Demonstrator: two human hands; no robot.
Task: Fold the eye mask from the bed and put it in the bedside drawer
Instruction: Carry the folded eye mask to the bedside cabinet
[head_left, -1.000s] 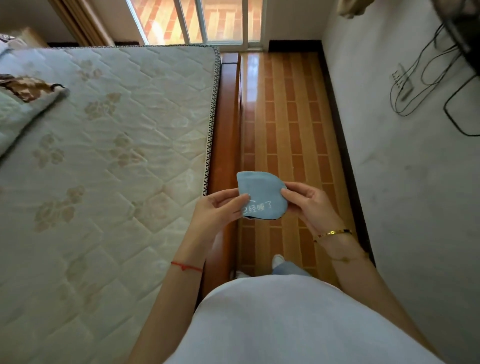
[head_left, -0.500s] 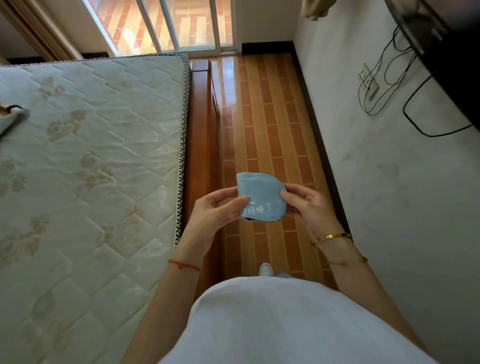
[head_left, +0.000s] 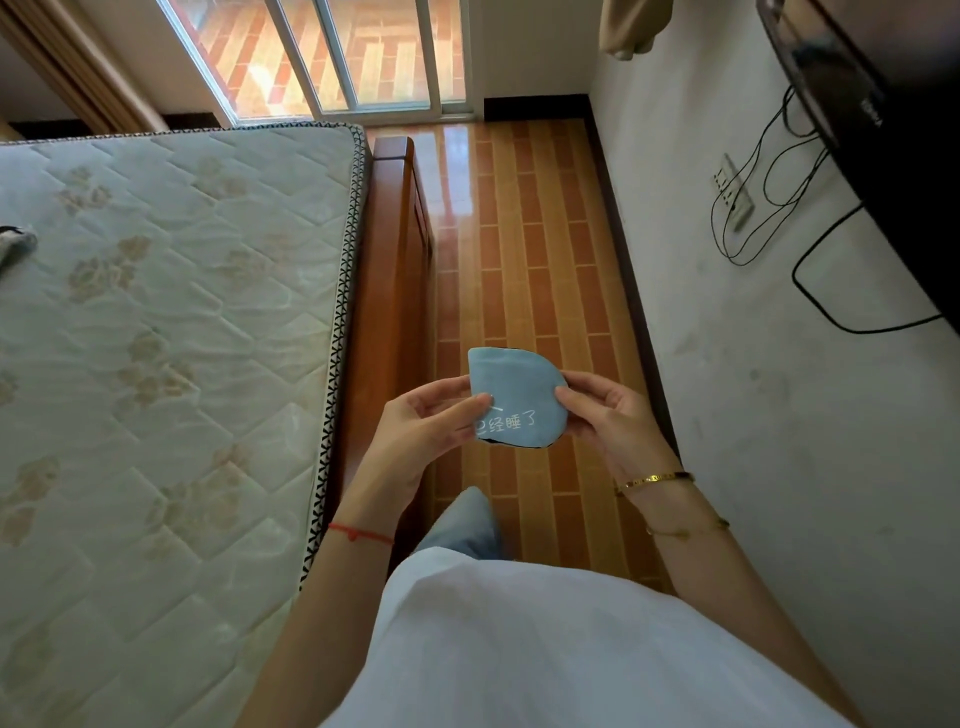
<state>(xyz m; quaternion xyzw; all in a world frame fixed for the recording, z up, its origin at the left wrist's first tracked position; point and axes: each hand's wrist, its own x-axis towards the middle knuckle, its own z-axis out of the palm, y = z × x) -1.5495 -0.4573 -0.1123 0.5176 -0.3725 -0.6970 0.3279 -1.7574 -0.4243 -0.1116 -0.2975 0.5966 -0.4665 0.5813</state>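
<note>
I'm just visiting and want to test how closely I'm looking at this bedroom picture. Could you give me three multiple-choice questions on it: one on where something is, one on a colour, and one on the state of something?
1. Where is the eye mask?
A. Lying on the mattress
B. Held in both hands above the floor
C. Hanging on the wall

2. What colour is the mask's visible face?
A. Light blue
B. Red
C. Yellow

3. What state is the mask in?
A. Spread out flat at full width
B. Rolled into a tube
C. Folded over into a half shape

Answers:
1 B: the left hand and right hand pinch the eye mask from either side, over the tiled floor beside the mattress.
2 A: its face is light blue with white lettering.
3 C: only one rounded half shows, with a dark edge along the bottom.
</note>
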